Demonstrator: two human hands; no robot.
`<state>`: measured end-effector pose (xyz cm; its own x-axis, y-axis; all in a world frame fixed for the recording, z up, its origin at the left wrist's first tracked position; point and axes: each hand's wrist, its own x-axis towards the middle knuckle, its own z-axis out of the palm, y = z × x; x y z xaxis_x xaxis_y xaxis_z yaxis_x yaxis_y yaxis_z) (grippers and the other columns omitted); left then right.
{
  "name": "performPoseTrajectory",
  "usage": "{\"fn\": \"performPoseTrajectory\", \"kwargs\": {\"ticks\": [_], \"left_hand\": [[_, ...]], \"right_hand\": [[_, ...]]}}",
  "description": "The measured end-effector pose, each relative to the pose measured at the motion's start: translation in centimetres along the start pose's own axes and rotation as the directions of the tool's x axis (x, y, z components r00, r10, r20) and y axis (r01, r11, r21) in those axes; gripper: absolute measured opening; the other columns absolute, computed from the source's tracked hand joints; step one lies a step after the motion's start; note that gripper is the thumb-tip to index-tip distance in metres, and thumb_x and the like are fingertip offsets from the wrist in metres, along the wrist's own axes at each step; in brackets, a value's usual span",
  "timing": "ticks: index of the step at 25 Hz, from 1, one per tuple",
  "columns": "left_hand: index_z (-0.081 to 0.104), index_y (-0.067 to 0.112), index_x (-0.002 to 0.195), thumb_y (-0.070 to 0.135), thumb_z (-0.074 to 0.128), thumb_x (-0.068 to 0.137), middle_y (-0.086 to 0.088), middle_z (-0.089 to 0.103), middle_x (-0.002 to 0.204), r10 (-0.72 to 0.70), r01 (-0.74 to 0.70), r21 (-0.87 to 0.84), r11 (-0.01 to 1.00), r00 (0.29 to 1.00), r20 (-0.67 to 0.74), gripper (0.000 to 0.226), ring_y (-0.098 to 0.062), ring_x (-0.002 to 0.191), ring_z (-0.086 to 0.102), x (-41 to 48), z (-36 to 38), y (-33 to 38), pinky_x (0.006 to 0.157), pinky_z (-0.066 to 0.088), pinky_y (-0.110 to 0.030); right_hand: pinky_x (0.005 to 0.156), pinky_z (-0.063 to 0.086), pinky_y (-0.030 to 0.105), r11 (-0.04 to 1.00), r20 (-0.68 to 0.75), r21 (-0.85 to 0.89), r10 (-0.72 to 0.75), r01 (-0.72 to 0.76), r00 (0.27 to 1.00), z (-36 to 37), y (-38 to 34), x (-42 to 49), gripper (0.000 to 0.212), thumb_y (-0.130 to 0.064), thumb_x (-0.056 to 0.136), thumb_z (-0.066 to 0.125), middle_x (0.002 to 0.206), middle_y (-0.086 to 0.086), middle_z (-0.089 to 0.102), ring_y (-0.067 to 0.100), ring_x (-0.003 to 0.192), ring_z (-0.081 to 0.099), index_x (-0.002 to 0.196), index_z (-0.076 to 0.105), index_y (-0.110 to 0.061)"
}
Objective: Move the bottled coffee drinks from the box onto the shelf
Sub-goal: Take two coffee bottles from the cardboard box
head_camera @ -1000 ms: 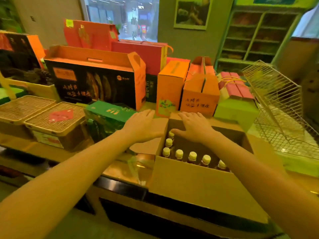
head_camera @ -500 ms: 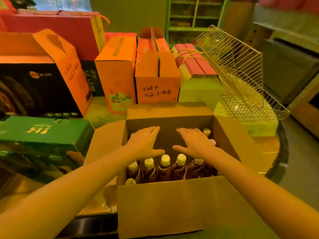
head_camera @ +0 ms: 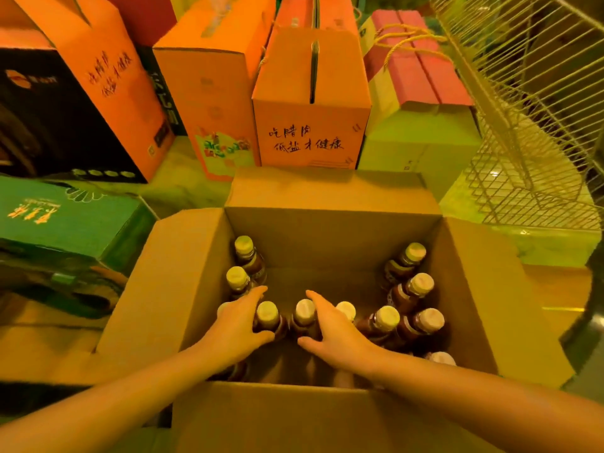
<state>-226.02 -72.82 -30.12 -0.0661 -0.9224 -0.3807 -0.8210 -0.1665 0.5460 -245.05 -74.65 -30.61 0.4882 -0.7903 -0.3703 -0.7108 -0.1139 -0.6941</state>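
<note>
Head camera, looking down into an open cardboard box (head_camera: 327, 243) at 6 o'clock of the frame, flaps folded outward. Inside, upright bottled coffee drinks (head_camera: 387, 317) with pale yellow caps, lined along the 9 o'clock wall, the 3 o'clock wall and the near row, bare box floor in the middle toward 12 o'clock. Left hand (head_camera: 235, 325) down in the box at about 7 o'clock of its opening, fingers fairly straight, thumb spread, one capped bottle (head_camera: 268, 312) in the fork between thumb and fingers, at 3 o'clock of the palm; not clenched round it, contact unclear. Right hand (head_camera: 336, 335) just beside, mirrored, likewise spread and unclenched, a second bottle (head_camera: 304, 312) in its fork at 9 o'clock of the palm. Both forearms bare, entering over the near flap. Box resting on a greenish counter top (head_camera: 183, 191). At 12 o'clock of the box, an orange carton (head_camera: 310, 125) with black brush-style characters and a slotted top; at 11 o'clock, a taller orange box (head_camera: 212, 93); at 10 o'clock, a black-and-orange gift box (head_camera: 65, 109); at 9 o'clock, a green box (head_camera: 65, 220) lying flat; at 1 o'clock, a light green box (head_camera: 421, 148) with pink top and yellow cord handles; at 2 o'clock, a pale wire rack (head_camera: 523, 125), tilted.
</note>
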Motion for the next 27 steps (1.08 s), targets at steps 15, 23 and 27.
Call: {"fn": "performPoseTrajectory", "kwargs": {"ticks": [15, 23, 27], "left_hand": [[0.052, 0.015, 0.128, 0.003, 0.075, 0.073, -0.004, 0.058, 0.125, -0.245, 0.261, -0.377, 0.889, 0.965, 0.089, 0.061, -0.018, 0.124, 0.049, 3.3, 3.8, -1.7, 0.103, 0.036, -0.028], [0.059, 0.012, 0.117, 0.005, 0.074, 0.074, -0.003, 0.063, 0.116, -0.188, 0.201, -0.35, 0.915, 0.98, 0.072, 0.046, -0.018, 0.116, 0.054, 3.1, 3.1, -1.1, 0.094, 0.038, -0.026], [0.059, 0.018, 0.113, 0.011, 0.072, 0.077, 0.008, 0.06, 0.106, -0.064, 0.085, -0.337, 0.938, 0.995, 0.073, 0.039, -0.009, 0.106, 0.053, 1.4, 1.5, -0.7, 0.095, 0.041, -0.027]], "right_hand": [[0.111, 0.029, 0.025, 0.942, -0.064, 0.329, 0.089, -0.063, 0.994, 3.5, 3.7, 2.8, 0.056, -0.013, 0.088, 0.061, 0.137, -0.004, 0.048, 0.007, 0.13, 0.039, 0.138, 0.037, -0.021], [0.092, 0.04, 0.012, 0.961, -0.165, 0.276, 0.032, 0.014, 0.986, 3.2, 3.2, 3.0, 0.039, -0.01, 0.08, 0.07, 0.108, -0.01, 0.061, 0.004, 0.106, 0.055, 0.116, 0.058, -0.016], [0.092, 0.041, 0.017, 0.977, -0.188, 0.207, -0.017, 0.057, 0.982, 2.1, 1.5, 2.1, 0.037, -0.014, 0.08, 0.071, 0.108, -0.012, 0.063, 0.003, 0.106, 0.056, 0.114, 0.06, -0.02]]}}
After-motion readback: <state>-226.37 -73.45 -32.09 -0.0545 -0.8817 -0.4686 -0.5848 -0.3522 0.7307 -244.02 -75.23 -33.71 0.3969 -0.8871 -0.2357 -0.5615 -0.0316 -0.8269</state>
